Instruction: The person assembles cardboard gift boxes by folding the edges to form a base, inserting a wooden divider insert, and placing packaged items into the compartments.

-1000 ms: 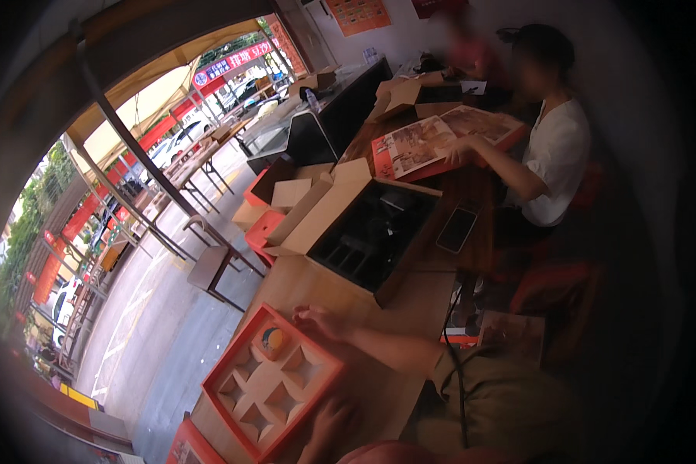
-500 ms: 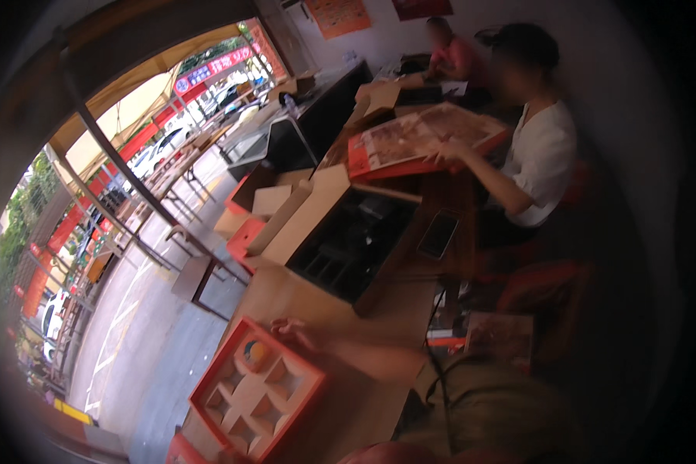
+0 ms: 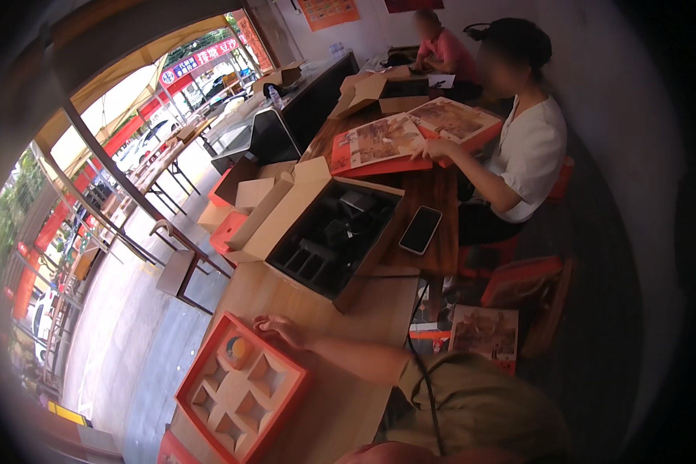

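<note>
A red square tray (image 3: 209,414) with several cardboard-lined compartments lies on the wooden table (image 3: 340,402) in front of me. A round orange and blue item (image 3: 238,349) sits in its top compartment. My right hand (image 3: 280,329) reaches in from an olive sleeve. It rests on the table at the tray's upper corner, fingers spread and empty, right beside the round item. My left hand is out of sight.
An open cardboard box (image 3: 286,220) with a black insert stands further up the table, a black phone (image 3: 420,230) beside it. Beyond, a person in a white top (image 3: 527,158) handles flat red boxes (image 3: 379,143). Red boxes lie on the floor (image 3: 487,332) at right.
The round item now lies in the tray's top compartment, which looked empty a second ago. A hand then at the tray's lower edge has left the view. The view has swung slightly.
</note>
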Motion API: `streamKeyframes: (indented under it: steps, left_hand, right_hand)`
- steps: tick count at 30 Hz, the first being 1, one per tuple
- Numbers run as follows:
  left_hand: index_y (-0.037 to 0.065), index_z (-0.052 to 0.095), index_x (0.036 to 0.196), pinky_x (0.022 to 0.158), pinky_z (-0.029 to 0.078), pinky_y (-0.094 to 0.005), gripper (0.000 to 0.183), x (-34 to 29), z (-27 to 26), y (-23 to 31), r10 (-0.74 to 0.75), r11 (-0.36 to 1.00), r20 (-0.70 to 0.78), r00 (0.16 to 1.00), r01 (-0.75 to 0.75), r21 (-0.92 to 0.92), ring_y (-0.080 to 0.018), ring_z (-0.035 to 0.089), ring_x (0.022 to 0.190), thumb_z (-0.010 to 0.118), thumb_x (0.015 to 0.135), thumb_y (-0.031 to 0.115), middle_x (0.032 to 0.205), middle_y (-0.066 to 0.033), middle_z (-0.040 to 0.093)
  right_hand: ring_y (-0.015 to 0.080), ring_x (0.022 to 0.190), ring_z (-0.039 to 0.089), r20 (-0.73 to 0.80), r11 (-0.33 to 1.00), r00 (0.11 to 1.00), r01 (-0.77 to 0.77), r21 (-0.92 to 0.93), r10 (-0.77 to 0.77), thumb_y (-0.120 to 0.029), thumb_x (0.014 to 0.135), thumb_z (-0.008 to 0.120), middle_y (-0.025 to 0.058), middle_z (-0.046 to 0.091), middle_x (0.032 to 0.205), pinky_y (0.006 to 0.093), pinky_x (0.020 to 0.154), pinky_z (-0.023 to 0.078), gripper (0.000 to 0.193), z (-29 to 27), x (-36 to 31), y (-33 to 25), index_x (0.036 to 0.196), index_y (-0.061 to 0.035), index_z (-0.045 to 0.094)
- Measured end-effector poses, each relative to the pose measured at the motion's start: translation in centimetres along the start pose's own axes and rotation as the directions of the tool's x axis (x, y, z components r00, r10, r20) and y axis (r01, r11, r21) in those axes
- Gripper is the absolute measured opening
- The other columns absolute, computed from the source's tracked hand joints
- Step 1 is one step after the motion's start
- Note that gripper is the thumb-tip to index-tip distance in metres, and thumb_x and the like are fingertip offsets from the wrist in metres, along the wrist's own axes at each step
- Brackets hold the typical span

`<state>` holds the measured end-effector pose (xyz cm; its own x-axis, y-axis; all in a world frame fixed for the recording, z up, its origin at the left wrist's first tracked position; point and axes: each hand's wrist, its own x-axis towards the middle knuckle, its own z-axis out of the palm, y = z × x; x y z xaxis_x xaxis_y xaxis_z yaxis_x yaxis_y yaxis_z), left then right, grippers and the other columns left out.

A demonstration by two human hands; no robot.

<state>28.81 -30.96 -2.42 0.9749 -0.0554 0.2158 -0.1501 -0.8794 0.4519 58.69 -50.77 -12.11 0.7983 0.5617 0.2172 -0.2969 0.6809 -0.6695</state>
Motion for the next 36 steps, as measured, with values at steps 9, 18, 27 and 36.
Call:
streamKeyframes:
  steps: [9,18,27,36]
  left_hand:
    - [0.005,0.070,0.123,0.088,0.058,-0.0467,0.037,1.1,-0.1,-0.6,-0.018,0.999,-0.097,0.995,0.015,-0.040,-0.0339,0.069,0.104,0.075,0.091,0.024,0.118,-0.0168,0.070]
    - [0.005,0.069,0.125,0.085,0.058,-0.0467,0.039,-1.1,-5.1,-2.8,-0.207,0.978,-0.270,0.940,0.192,-0.081,-0.0324,0.069,0.101,0.075,0.092,0.025,0.115,-0.0168,0.071]
    - [0.004,0.068,0.127,0.082,0.058,-0.0467,0.042,-4.4,-7.2,-3.9,-0.367,0.930,-0.422,0.829,0.329,-0.164,-0.0308,0.070,0.098,0.075,0.093,0.026,0.112,-0.0168,0.072]
    - [0.004,0.066,0.129,0.080,0.059,-0.0466,0.044,-9.8,-5.9,-3.9,-0.456,0.889,-0.478,0.751,0.409,-0.206,-0.0292,0.070,0.094,0.075,0.093,0.028,0.109,-0.0168,0.073]
  right_hand:
    - [0.0168,0.112,0.065,-0.045,0.997,0.999,-0.002,-0.080,-0.002,-0.026,0.101,0.059,0.0072,0.066,0.120,0.0329,0.102,0.053,0.040,-0.1,0.1,0.4,0.135,-0.0052,0.054]
    - [0.0171,0.112,0.064,-0.064,0.997,0.997,-0.057,-0.054,0.053,-0.021,0.102,0.057,0.0069,0.065,0.118,0.0318,0.105,0.051,0.041,0.0,-0.3,-0.2,0.140,-0.0081,0.050]
    - [0.0182,0.113,0.065,-0.084,0.996,0.996,-0.047,-0.077,0.041,-0.028,0.101,0.060,0.0097,0.064,0.121,0.0323,0.106,0.052,0.047,-0.3,-0.3,-0.2,0.140,-0.0029,0.053]
    - [0.0171,0.107,0.066,-0.076,0.998,0.997,-0.035,-0.057,0.031,-0.021,0.101,0.056,0.0057,0.066,0.115,0.0314,0.102,0.051,0.040,-0.2,-0.3,0.1,0.139,-0.0062,0.052]
